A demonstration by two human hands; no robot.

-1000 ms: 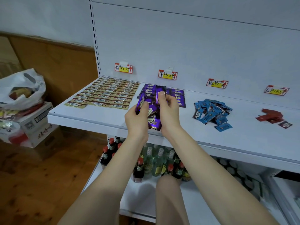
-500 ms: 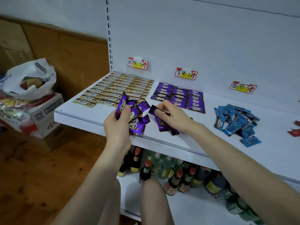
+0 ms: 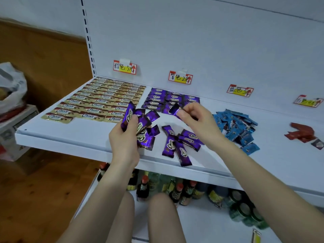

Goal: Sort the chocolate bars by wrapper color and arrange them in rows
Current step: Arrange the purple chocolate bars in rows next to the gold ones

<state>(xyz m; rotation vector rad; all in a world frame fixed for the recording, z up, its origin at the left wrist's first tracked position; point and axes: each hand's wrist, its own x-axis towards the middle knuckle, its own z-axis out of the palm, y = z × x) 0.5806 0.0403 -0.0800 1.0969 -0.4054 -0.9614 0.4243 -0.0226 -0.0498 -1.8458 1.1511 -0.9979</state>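
Note:
My left hand grips a fanned bunch of purple bars above the front of the white shelf. My right hand pinches a single purple bar just in front of the purple rows. Several loose purple bars lie on the shelf between my hands. Gold-brown bars fill neat rows at the left. Further right sit a heap of blue bars and a few red bars.
Price tags hang on the back panel above each group. Bottles and green cans stand on the lower shelf. A plastic bag on a box sits at the left on the wooden floor.
My right hand has lifted from the shelf front and carried one purple bar back toward the purple rows. Several purple bars now lie loose on the shelf. The view has shifted closer.

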